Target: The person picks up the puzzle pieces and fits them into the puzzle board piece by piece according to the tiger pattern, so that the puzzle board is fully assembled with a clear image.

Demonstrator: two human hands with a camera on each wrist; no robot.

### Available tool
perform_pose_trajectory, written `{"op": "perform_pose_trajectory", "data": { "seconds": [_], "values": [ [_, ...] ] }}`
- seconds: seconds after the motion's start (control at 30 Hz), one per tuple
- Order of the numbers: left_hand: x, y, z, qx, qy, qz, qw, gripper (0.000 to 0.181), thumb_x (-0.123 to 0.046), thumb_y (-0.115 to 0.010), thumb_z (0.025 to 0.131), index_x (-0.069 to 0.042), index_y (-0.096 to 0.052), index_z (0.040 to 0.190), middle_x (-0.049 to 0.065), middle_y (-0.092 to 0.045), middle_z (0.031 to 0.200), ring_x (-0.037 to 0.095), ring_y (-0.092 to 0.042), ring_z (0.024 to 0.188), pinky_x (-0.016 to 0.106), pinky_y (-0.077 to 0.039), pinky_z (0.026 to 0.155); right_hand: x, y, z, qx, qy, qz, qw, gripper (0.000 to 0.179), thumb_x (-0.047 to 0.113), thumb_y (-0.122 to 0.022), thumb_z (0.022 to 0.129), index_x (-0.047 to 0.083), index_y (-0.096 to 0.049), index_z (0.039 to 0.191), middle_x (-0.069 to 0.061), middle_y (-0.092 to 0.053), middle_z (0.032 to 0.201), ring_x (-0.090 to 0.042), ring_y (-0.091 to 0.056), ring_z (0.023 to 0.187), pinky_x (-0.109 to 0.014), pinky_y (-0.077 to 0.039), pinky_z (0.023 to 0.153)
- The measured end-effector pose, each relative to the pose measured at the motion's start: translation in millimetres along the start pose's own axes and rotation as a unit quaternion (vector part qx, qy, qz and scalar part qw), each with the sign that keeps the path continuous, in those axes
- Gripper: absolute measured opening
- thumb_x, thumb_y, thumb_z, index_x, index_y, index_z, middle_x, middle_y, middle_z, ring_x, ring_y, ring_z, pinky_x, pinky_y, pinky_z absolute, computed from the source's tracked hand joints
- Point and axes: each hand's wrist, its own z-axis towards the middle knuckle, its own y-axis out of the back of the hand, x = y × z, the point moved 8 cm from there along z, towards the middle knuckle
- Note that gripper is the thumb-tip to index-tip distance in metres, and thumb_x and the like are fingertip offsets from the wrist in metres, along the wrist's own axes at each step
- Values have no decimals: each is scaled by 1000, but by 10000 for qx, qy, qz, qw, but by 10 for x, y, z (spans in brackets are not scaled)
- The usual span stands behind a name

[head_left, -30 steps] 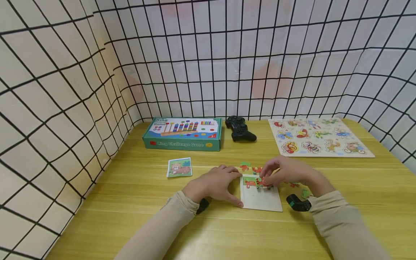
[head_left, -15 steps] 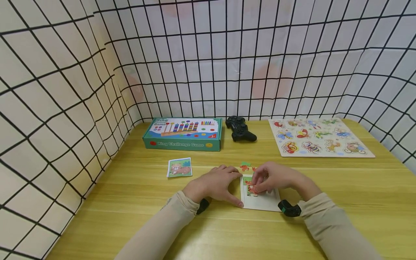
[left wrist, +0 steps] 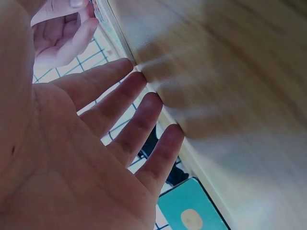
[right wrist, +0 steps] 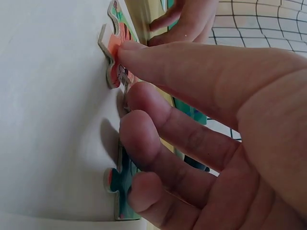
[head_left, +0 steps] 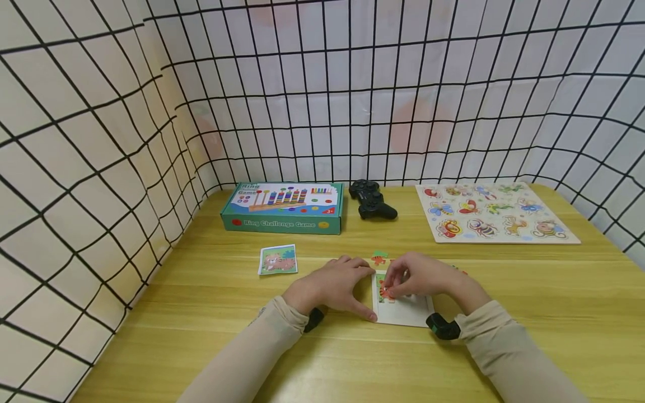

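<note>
A white puzzle board (head_left: 403,314) lies on the table, its upper part holding several orange and green jigsaw pieces. My left hand (head_left: 337,284) rests spread at the left side of the board, thumb and fingertips right at its edge. In the left wrist view the fingers (left wrist: 139,127) are straight and apart, with nothing in them. My right hand (head_left: 425,277) reaches over the board and pinches an orange jigsaw piece (right wrist: 113,50) at the left, below the top row. The right thumb lies on this piece; the index fingertip is hidden. A dark green piece (right wrist: 125,191) sits by the lower fingers.
A loose tiger-striped piece (head_left: 379,257) lies behind the board. To the left is a small picture card (head_left: 279,261). Farther back stand a ring game box (head_left: 282,224), a black game controller (head_left: 377,208) and an insect puzzle board (head_left: 496,215).
My right hand has moved left and slightly toward me with the jigsaw piece, lowering it onto the board's left side beneath the top row. The left hand stays still.
</note>
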Motion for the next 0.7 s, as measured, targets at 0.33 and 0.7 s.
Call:
{"op": "perform_pose_trajectory", "data": {
  "seconds": [0.33, 0.7],
  "values": [
    [3, -1, 10, 19, 13, -4, 10000, 96, -73, -71, 78, -17, -48, 151, -1, -44, 151, 21, -40, 133, 41, -32, 114, 14, -8, 12, -53, -121, -199, 9997, 12, 14, -85, 81, 15, -75, 88, 4, -63, 78, -16, -56, 73, -28, -47, 64],
    [4, -4, 8, 26, 12, -3, 10000, 96, -73, -71, 78, -16, -48, 151, -1, -44, 151, 21, -40, 132, 41, -32, 113, -5, -6, 21, -119, -248, -329, 9991, 9, 18, -86, 81, 18, -78, 86, 7, -65, 78, -14, -57, 74, -31, -49, 67]
  ]
}}
